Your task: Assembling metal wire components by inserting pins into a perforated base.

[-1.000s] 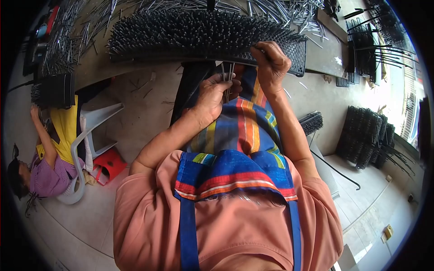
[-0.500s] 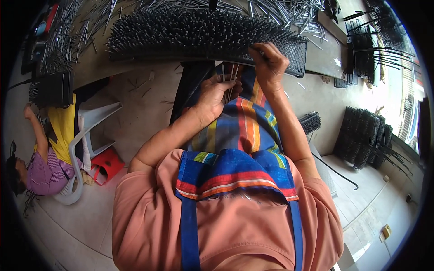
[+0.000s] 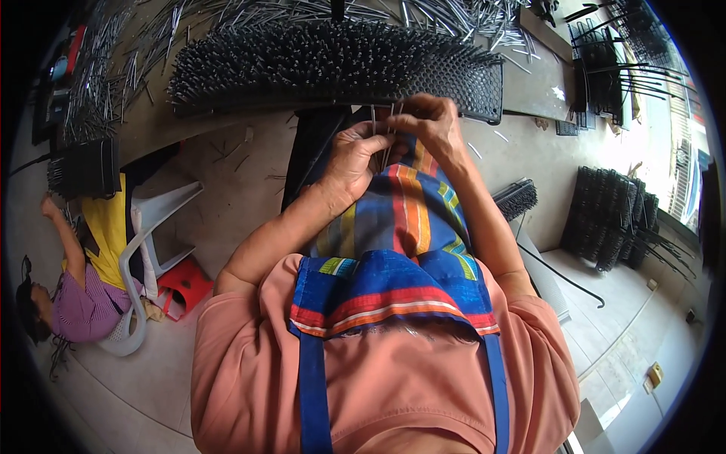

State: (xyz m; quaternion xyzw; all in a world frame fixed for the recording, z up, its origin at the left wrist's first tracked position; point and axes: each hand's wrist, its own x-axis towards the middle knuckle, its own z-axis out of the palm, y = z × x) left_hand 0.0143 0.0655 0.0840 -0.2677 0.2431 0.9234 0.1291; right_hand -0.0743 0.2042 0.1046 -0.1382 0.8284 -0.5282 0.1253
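Note:
A few thin metal strips [image 3: 373, 116] stand up from my left hand [image 3: 351, 157], which is closed around them over my lap. My right hand [image 3: 434, 127] has its thumb and fingers brought together at the upper ends of these strips, close beside the left hand. Whether it pinches one is too small to make out. Just beyond both hands lies a long black perforated panel [image 3: 482, 85] on the worktable. Dense rows of short upright dark pieces [image 3: 302, 64] fill most of it, while holes show bare at its right end.
Loose metal strips [image 3: 446, 19] are heaped behind the panel and at far left. A co-worker [image 3: 87, 299] sits at left near a white plastic chair [image 3: 136, 250] and a red container [image 3: 189, 289]. Black racks [image 3: 605, 216] are stacked on the floor at right.
My right hand has come down and left from the panel's front edge to the strips in my left hand. The left hand stays in nearly the same place, still holding them.

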